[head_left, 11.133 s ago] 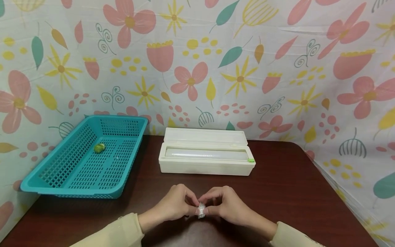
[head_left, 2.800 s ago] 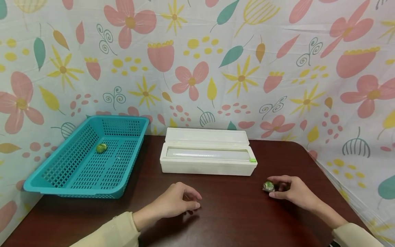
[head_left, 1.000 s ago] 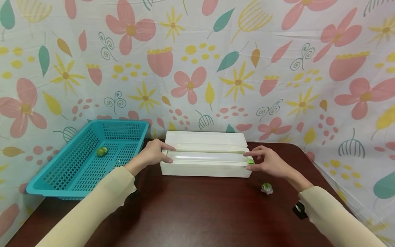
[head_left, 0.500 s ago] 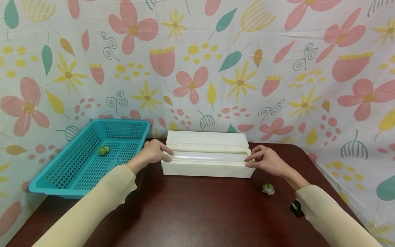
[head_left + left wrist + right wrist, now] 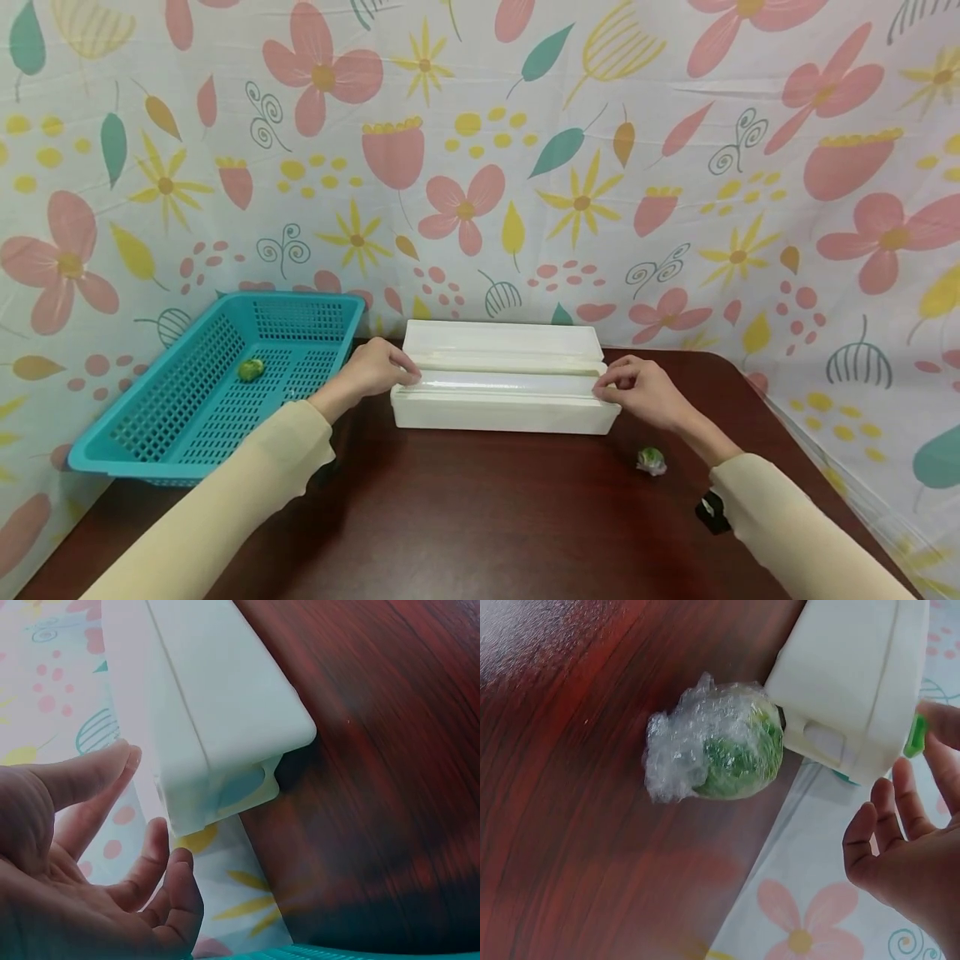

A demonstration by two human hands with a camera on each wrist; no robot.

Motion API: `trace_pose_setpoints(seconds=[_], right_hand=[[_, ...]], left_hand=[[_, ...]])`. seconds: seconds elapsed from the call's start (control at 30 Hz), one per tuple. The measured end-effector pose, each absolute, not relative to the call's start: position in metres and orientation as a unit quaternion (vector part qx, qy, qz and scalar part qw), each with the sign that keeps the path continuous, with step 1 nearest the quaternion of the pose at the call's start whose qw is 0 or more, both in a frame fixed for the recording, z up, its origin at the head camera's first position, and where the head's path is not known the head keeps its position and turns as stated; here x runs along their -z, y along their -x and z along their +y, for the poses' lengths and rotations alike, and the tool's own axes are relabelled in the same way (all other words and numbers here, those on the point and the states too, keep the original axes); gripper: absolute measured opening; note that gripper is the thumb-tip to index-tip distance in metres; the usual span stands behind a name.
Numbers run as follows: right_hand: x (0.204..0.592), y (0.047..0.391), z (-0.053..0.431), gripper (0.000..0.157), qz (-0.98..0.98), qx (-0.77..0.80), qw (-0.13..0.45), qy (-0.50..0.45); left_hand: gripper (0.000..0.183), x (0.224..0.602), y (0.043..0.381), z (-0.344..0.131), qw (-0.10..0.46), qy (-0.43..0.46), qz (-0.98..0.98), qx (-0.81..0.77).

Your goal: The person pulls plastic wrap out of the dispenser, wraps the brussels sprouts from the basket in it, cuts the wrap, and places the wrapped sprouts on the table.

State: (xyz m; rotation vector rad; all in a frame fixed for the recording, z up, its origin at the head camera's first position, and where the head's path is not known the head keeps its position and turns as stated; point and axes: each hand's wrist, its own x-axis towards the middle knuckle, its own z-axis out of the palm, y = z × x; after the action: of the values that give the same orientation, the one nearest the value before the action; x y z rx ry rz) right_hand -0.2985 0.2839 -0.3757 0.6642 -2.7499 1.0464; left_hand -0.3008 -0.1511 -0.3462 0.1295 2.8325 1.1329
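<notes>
A white cling film dispenser [image 5: 506, 413] stands with its lid [image 5: 502, 337] raised and a roll of cling film [image 5: 510, 383] inside. My left hand [image 5: 367, 371] pinches the film at the left end with thumb and forefinger; the thumb and finger meet in the left wrist view too. At the right end my right hand [image 5: 645, 390] pinches the film's other side, its fingers right by the green cutter slider [image 5: 916, 736]. A Brussels sprout wrapped in crumpled film [image 5: 739, 750] lies on the table near the right hand.
A teal plastic basket [image 5: 300, 433] stands at the left with one unwrapped Brussels sprout [image 5: 251, 369] in it. A flower-print cloth [image 5: 480, 167] hangs behind the dark wooden table [image 5: 495, 517]. A black device [image 5: 712, 512] sits at the right wrist.
The right hand set the wrapped sprout down on the right. Both hands then moved to the dispenser's ends, and their fingers have closed on the film in the last second.
</notes>
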Motion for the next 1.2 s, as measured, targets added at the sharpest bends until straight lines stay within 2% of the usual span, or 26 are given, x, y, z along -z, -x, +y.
trace_pose_setpoints(seconds=[0.27,0.53,0.8,0.93,1.2], right_hand=[[0.377,0.305,0.278,0.011,-0.899,-0.367,0.082,-0.227],[0.379,0.309,0.278,0.011,-0.903,-0.362,0.099,-0.208],[0.374,0.310,0.291,0.035,-0.900,-0.376,0.037,-0.216],[0.372,0.312,0.294,0.027,-0.904,-0.369,0.023,-0.215],[0.369,0.314,0.289,0.013,-0.912,-0.346,0.060,-0.213]], left_hand=[[0.018,0.348,0.303,-0.153,0.028,-0.019,0.905,-0.424],[0.019,0.349,0.306,-0.153,0.021,0.017,0.888,-0.460],[0.021,0.348,0.308,-0.152,0.029,0.034,0.872,-0.487],[0.020,0.347,0.308,-0.151,0.034,0.042,0.871,-0.489],[0.021,0.347,0.309,-0.150,0.042,0.056,0.866,-0.495]])
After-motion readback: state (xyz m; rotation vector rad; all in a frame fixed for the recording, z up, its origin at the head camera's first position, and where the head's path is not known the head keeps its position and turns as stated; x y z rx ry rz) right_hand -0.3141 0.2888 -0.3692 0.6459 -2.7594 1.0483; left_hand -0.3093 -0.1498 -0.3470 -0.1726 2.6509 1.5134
